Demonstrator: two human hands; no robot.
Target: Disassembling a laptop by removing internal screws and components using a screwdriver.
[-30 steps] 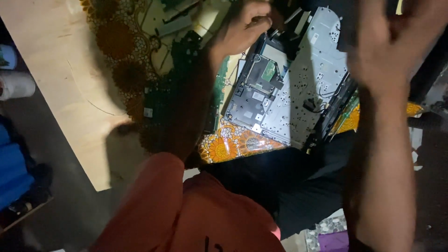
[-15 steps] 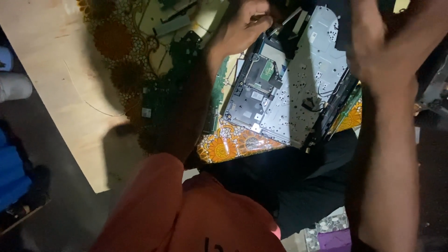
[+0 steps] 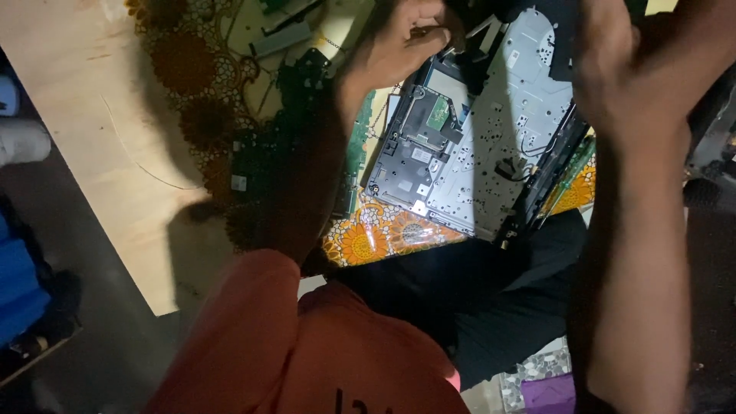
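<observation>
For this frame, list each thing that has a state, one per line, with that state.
laptop chassis: opened up, metal inner frame exposed, lying flat on the flowered cloth.
left hand: fingers curled at the chassis's top edge; what it grips, too dark to tell.
right hand: raised over the chassis's right side, blurred, grip unclear.
green circuit board: lying loose beside the chassis, partly under the left forearm.
wooden board: flat, under the cloth.

Dim light; wooden table [image 3: 92,153] with floral cloth [image 3: 383,238].
</observation>
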